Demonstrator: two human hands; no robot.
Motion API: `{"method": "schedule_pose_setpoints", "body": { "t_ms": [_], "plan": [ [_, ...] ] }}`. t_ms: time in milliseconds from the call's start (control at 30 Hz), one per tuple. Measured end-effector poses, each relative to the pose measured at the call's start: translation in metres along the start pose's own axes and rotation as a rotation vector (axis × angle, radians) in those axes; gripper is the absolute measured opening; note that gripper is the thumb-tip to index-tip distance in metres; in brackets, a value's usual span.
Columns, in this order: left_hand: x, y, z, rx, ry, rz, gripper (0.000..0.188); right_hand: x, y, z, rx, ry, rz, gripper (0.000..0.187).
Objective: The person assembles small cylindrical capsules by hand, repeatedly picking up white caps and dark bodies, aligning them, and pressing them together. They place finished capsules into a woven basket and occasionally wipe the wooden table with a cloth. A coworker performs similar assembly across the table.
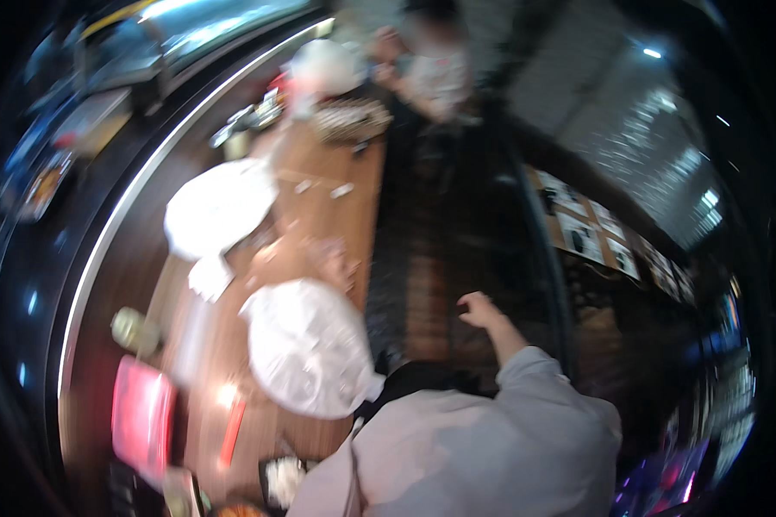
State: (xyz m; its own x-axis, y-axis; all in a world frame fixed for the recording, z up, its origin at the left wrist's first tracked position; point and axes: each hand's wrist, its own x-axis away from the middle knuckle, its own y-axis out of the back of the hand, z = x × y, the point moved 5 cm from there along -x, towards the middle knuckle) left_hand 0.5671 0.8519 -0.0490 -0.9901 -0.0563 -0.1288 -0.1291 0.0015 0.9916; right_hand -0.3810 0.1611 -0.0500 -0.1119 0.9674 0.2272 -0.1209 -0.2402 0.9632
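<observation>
My right hand [480, 310] is held out over the dark floor to the right of the wooden table, its arm in a grey sleeve. Finger and thumb stand apart and nothing shows between them. Only the left sleeve [332, 482] is visible at the lower edge; my left hand is out of sight. Closest to me on the table sits a full, knotted white plastic bag [306, 349]. Behind it, further left, stands another white plastic bag [220, 207]. Blur softens most of the view.
At the table's far end are a wicker basket [349, 119], a white bag [328, 67] and a person [440, 73]. A pink-red box [143, 414], a jar [135, 332], a red strip [231, 433] and a dark tray of white food [283, 478] lie near left. Picture panels [582, 237] line the right.
</observation>
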Motion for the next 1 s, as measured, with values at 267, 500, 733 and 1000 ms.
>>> {"method": "schedule_pose_setpoints", "body": {
  "t_ms": [267,500,733,1000],
  "plan": [
    [0.052,0.026,0.112,0.221,-0.021,-0.110,0.071,-0.034,-0.031,0.057,-0.171,0.175,-0.040,0.032],
    [0.163,0.090,0.117,0.371,-0.125,-0.128,0.060,-0.091,0.001,0.199,-0.471,0.594,-0.136,0.025],
    [0.295,0.133,0.030,0.559,0.025,-0.112,0.054,-0.154,0.015,0.279,-0.509,0.748,-0.042,0.019],
    [0.399,0.118,-0.073,0.919,0.148,-0.280,0.050,-0.301,0.005,0.351,-0.562,0.835,-0.002,0.031]
  ]
}}
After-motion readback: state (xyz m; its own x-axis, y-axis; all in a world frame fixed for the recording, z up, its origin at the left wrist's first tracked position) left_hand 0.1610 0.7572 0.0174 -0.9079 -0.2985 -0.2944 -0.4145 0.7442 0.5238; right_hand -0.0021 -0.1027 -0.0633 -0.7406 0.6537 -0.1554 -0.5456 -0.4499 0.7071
